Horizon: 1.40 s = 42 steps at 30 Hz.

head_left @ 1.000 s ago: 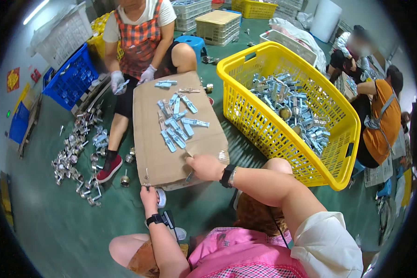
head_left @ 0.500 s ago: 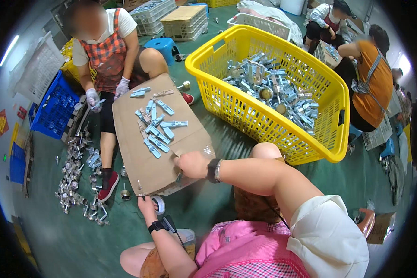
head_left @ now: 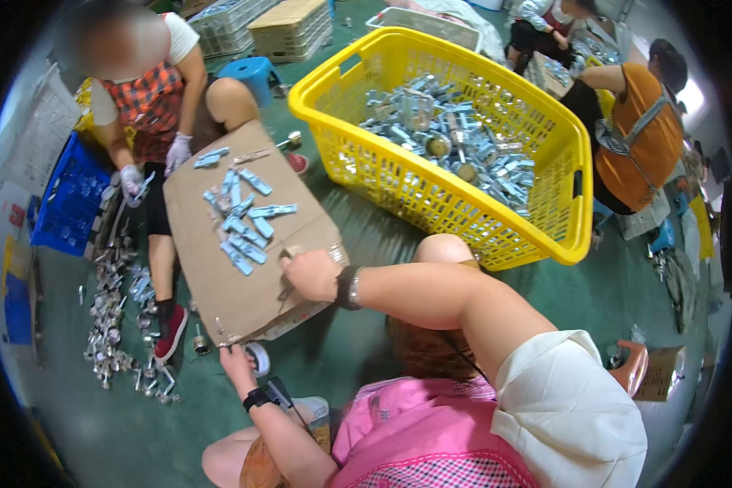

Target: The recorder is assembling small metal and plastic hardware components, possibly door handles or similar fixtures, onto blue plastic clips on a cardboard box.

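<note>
A sheet of brown cardboard [head_left: 199,272] makes a low work surface in front of me. Several long, pale-blue clip-shaped pieces [head_left: 248,236] lie loosely on its middle. My right hand [head_left: 311,275] rests at the cardboard's right edge, just beside those pieces. Its fingers are curled closed, and what they hold is hidden. At the near left corner, my left hand [head_left: 237,366] has its fingers pressed together on something too small to name. A white roll [head_left: 257,358], like tape, stands right beside that hand.
A large yellow basket [head_left: 455,207] full of blue and metal pieces stands at the right. Opposite sits a person in gloves [head_left: 132,180] holding a blue piece. Metal parts [head_left: 110,325] are heaped on the floor at left, near a blue crate [head_left: 69,195] and a blue stool [head_left: 250,77].
The whole scene has shifted left and slightly up in view. Both my hands keep about the same places at the cardboard's edges. The gloved person's blue piece now shows more plainly.
</note>
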Available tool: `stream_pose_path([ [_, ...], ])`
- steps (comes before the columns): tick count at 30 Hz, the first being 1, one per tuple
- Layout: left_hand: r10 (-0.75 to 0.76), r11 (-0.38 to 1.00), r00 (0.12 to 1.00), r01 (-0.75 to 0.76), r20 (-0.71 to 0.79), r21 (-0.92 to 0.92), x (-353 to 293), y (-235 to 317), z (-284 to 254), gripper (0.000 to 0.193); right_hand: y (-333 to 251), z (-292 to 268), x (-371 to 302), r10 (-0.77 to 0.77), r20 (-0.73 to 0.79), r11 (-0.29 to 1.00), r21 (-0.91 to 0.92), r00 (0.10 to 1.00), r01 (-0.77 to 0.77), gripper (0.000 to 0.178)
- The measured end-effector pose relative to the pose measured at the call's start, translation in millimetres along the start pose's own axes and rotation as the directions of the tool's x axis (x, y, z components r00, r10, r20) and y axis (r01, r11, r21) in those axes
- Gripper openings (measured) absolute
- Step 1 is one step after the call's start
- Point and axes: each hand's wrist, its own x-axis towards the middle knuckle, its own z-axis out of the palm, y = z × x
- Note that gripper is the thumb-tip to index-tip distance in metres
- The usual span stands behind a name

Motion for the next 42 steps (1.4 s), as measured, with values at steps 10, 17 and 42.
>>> stream_pose_path([
  [10, -0.026, 0.999, 0.998, 0.028, -0.051, 0.042, 34, -25, -32, 0.013, -13, 33, 25, -0.048, -0.143, 0.997, 0.056, 0.989, 0.057, 0.013],
  [17, -0.054, 0.997, 0.998, 0.056, -0.038, 0.059, 22, -15, -20, 0.011, -7, 34, 22, -0.057, -0.157, 0.998, 0.024, 0.986, 0.061, 0.015],
  [42, 0.005, 0.998, 1.000, -0.003, -0.024, 0.058, 15, -16, -34, 0.007, -17, 8, 15, -0.139, -0.034, 0.978, 0.153, 0.990, 0.142, 0.019],
])
